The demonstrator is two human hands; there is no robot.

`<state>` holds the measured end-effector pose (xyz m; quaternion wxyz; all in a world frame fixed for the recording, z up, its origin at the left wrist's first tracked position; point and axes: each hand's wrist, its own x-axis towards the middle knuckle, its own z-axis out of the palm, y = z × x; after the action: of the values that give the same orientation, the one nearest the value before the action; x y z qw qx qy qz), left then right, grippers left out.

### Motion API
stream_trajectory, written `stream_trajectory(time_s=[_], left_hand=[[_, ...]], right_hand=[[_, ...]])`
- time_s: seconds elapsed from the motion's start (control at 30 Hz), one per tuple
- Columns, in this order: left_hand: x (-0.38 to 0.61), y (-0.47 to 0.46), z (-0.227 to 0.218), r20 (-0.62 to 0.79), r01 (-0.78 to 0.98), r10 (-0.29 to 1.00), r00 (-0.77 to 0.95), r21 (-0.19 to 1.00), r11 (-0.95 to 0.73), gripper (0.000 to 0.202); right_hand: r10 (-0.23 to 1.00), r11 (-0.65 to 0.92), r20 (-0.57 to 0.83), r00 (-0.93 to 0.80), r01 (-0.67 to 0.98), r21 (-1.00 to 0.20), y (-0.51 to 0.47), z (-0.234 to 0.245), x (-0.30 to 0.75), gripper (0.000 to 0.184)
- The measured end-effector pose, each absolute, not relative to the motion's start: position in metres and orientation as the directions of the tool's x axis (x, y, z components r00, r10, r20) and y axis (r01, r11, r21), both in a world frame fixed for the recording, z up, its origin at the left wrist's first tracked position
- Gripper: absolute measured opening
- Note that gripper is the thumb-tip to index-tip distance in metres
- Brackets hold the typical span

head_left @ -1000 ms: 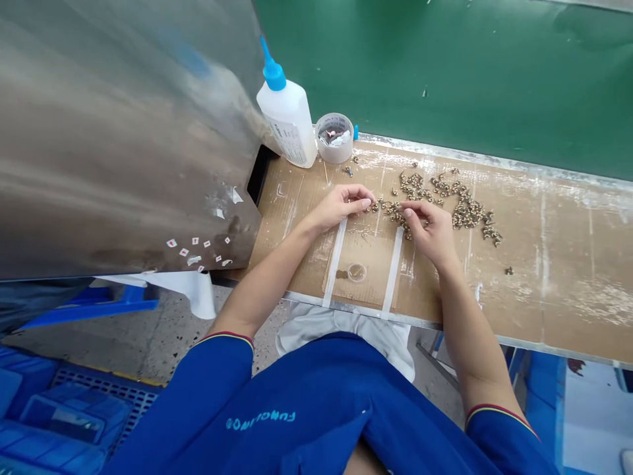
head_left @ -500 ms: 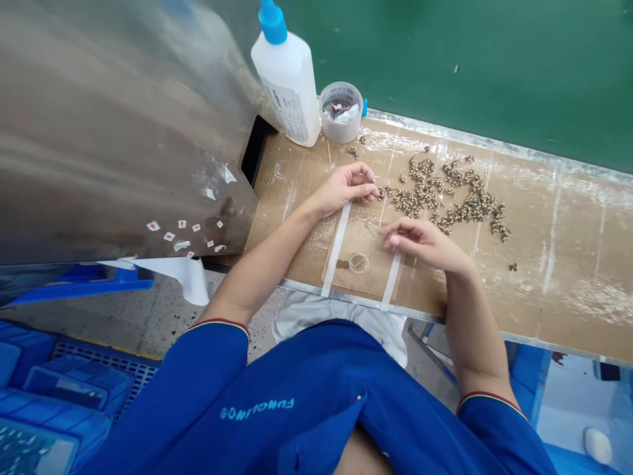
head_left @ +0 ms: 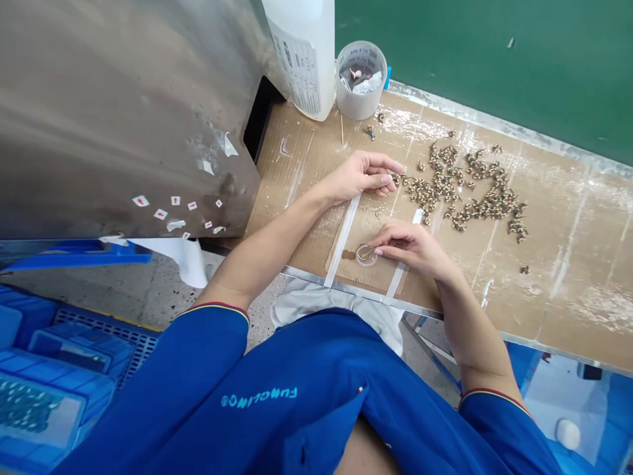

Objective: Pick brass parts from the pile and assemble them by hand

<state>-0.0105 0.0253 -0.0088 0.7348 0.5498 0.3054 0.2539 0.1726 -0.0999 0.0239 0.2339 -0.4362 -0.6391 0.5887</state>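
My left hand (head_left: pixel 363 175) rests on the cardboard-covered bench (head_left: pixel 568 257), fingers pinched on a small brass part at the left edge of a scattered heap of small brass parts (head_left: pixel 465 191). My right hand (head_left: pixel 410 247) is nearer the front edge, fingers pinched on a thin stick whose tip reaches into a small clear round dish (head_left: pixel 366 254). The dish sits between two white tape strips (head_left: pixel 342 239) stuck on the cardboard.
A large metal housing (head_left: pixel 119 112) fills the left. A white squeeze bottle (head_left: pixel 306 53) and a small tub of scraps (head_left: pixel 360 79) stand at the back. Behind runs a green belt (head_left: pixel 494 59). Blue crates (head_left: pixel 44 376) lie on the floor.
My right hand has left the heap of brass parts and come back toward me to the clear dish. My left hand has stayed at the heap's edge. The view has tilted down.
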Motion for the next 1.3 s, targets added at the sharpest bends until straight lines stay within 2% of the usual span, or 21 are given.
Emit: stream_trajectory(time_s=[0.33, 0.53, 0.7, 0.8, 0.93, 1.03, 1.2, 1.3], left_hand=[[-0.005, 0.022, -0.014, -0.178, -0.015, 0.730, 0.660, 0.968, 0.250, 0.013], [-0.007, 0.021, -0.014, -0.127, 0.016, 0.743, 0.657, 0.988, 0.155, 0.017], [-0.007, 0.021, -0.010, -0.091, 0.036, 0.778, 0.622, 0.995, 0.088, 0.018], [-0.006, 0.020, -0.009, -0.101, 0.027, 0.779, 0.619, 0.994, 0.107, 0.019], [-0.006, 0.019, -0.009, -0.118, 0.020, 0.767, 0.630, 0.991, 0.136, 0.020], [-0.007, 0.019, -0.008, -0.114, 0.006, 0.760, 0.640, 0.990, 0.144, 0.020], [-0.007, 0.018, -0.008, -0.122, -0.014, 0.720, 0.683, 0.983, 0.181, 0.019], [-0.003, 0.014, -0.008, -0.131, -0.022, 0.688, 0.713, 0.978, 0.209, 0.020]], right_hand=[[0.827, 0.199, 0.001, -0.563, 0.291, -0.936, -0.104, 0.021, 0.167, 0.029], [0.827, 0.435, 0.187, -0.531, 0.391, -0.811, -0.116, 0.015, 0.150, 0.031], [0.817, 0.529, 0.261, -0.514, 0.488, -0.694, -0.116, 0.017, 0.153, 0.035], [0.811, 0.515, 0.219, -0.543, 0.484, -0.707, -0.111, 0.024, 0.162, 0.030], [0.781, 0.459, 0.154, -0.605, 0.389, -0.799, -0.109, 0.026, 0.165, 0.027], [0.799, 0.383, 0.146, -0.583, 0.307, -0.871, -0.108, 0.025, 0.163, 0.026], [0.919, 0.167, 0.038, -0.392, 0.301, -0.939, -0.106, 0.035, 0.172, 0.034], [0.989, 0.127, 0.094, -0.113, 0.338, -0.932, -0.105, 0.039, 0.181, 0.039]])
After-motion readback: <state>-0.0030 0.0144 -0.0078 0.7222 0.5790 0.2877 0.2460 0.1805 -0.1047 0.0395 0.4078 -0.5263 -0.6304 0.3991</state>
